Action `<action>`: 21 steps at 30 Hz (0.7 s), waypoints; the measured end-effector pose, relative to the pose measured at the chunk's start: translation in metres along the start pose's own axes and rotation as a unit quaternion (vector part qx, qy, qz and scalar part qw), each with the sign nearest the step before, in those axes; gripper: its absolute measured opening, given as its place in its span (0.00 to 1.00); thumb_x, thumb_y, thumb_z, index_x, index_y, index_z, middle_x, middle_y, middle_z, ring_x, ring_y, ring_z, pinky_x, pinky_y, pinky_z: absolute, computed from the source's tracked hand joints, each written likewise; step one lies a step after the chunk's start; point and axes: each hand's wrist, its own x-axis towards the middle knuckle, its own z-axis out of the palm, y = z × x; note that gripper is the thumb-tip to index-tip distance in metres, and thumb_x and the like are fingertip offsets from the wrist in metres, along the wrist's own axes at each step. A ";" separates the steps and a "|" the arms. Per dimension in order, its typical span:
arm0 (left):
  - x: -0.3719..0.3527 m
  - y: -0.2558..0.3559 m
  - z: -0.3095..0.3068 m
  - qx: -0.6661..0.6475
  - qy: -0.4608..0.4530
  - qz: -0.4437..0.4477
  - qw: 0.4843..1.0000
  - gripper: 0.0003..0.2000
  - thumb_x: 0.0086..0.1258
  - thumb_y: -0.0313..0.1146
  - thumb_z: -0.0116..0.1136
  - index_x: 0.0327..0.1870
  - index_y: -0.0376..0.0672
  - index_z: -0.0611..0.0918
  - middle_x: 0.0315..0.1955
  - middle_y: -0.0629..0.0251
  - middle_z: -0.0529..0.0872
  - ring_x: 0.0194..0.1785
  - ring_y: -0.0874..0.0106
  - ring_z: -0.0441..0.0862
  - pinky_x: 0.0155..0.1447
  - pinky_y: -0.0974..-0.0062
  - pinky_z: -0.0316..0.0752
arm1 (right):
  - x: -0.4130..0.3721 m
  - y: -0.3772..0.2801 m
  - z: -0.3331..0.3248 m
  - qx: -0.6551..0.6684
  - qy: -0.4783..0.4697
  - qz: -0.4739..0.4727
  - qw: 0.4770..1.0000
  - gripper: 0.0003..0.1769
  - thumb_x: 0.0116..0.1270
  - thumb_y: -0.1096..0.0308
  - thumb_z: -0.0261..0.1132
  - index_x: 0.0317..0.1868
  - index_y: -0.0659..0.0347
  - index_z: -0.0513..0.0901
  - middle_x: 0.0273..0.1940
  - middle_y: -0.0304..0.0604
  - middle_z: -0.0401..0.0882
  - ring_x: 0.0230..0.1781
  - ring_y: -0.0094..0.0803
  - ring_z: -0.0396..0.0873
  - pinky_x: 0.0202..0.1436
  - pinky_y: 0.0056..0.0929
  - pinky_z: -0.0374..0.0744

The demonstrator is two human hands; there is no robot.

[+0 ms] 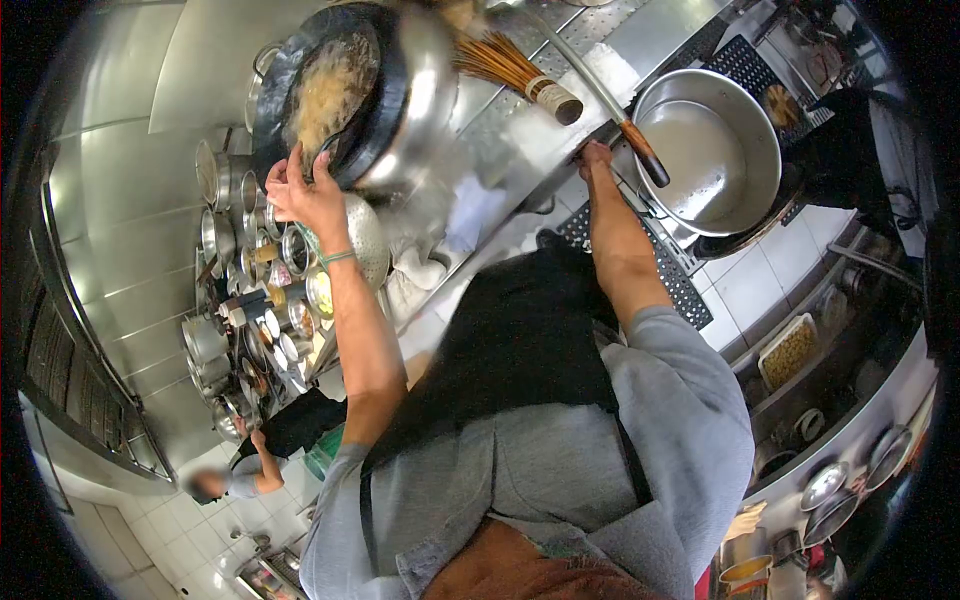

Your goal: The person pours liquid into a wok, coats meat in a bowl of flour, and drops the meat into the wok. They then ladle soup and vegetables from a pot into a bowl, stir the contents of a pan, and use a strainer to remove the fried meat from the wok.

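My left hand [308, 203] is raised at the near edge of a dark wok [390, 95], its fingers apart and bent; whether they touch the rim I cannot tell. Frothy, light-brown food [330, 90] bubbles in the wok. At the front edge of the steel counter [530, 140], my right hand [595, 155] is closed, and what it grips is hidden. Close beside it lies the wooden handle [643, 152] of a long metal tool, reaching over the rim of a large pot [778, 150] with cloudy liquid inside.
A bamboo brush [510, 75] lies on the counter. Beside the wok are a perforated ladle [365, 245] and a crumpled cloth [412, 268]. Several metal containers [215, 235] line the left side. Another person [245, 480] stands at lower left. A tray of small greenish pieces [788, 350] is at right.
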 end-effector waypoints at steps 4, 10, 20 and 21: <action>0.001 0.001 -0.001 0.003 0.000 0.003 1.000 0.20 0.60 0.43 0.72 0.54 0.56 0.86 0.50 0.61 0.76 0.55 0.60 0.69 0.56 0.57 0.57 | -0.015 -0.010 -0.005 -0.333 0.015 -0.131 0.934 0.11 0.72 0.60 0.51 0.36 0.52 0.76 0.34 0.40 0.79 0.37 0.32 0.78 0.38 0.34 0.76; 0.002 0.001 0.000 -0.008 -0.003 -0.003 1.000 0.20 0.59 0.43 0.72 0.54 0.56 0.86 0.51 0.62 0.77 0.55 0.59 0.70 0.57 0.53 0.59 | -0.020 -0.019 -0.005 -0.544 0.007 -0.208 0.813 0.08 0.68 0.60 0.52 0.30 0.49 0.73 0.29 0.40 0.76 0.35 0.34 0.77 0.43 0.38 0.75; 0.002 0.000 -0.002 0.009 -0.010 -0.004 1.000 0.21 0.58 0.43 0.73 0.54 0.58 0.85 0.51 0.62 0.77 0.56 0.59 0.70 0.57 0.51 0.59 | -0.022 -0.011 0.000 -0.625 0.046 -0.246 0.740 0.05 0.63 0.64 0.51 0.31 0.50 0.72 0.30 0.42 0.75 0.41 0.36 0.76 0.49 0.37 0.74; 0.002 -0.001 -0.001 0.005 -0.009 -0.001 1.000 0.21 0.58 0.43 0.73 0.54 0.58 0.85 0.51 0.62 0.77 0.56 0.59 0.70 0.57 0.51 0.59 | -0.020 -0.007 0.001 -0.634 0.055 -0.253 0.728 0.05 0.62 0.64 0.51 0.31 0.50 0.73 0.30 0.42 0.75 0.42 0.36 0.76 0.50 0.37 0.74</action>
